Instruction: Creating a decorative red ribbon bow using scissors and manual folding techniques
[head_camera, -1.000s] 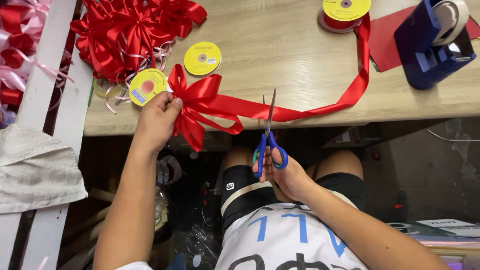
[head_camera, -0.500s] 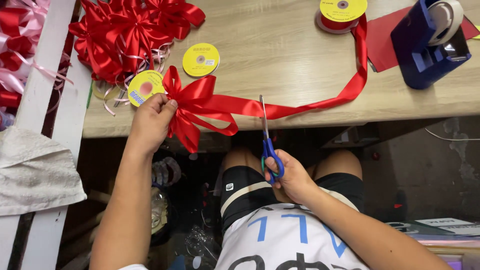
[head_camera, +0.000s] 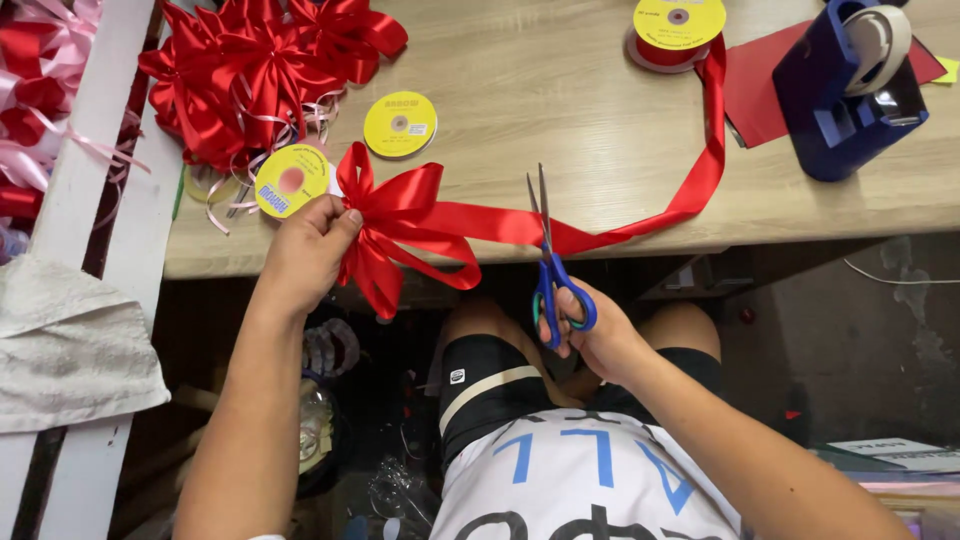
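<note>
My left hand (head_camera: 305, 252) pinches the knot of a red ribbon bow (head_camera: 400, 225) at the front edge of the wooden table (head_camera: 560, 110). A long red ribbon tail (head_camera: 640, 222) runs from the bow to a yellow-topped ribbon spool (head_camera: 675, 30) at the back. My right hand (head_camera: 590, 335) grips blue-handled scissors (head_camera: 550, 265); their blades are slightly apart and straddle the ribbon tail just right of the bow.
A pile of finished red bows (head_camera: 255, 75) lies at the table's left. Two yellow spool discs (head_camera: 400, 123) (head_camera: 291, 180) sit near it. A blue tape dispenser (head_camera: 850, 85) stands on red paper (head_camera: 765, 85) at right. White slats (head_camera: 90, 190) and cloth (head_camera: 70, 345) lie left.
The scissors moved left along the ribbon tail toward the bow and now sit across it with blades parted. My left hand stayed on the bow's knot.
</note>
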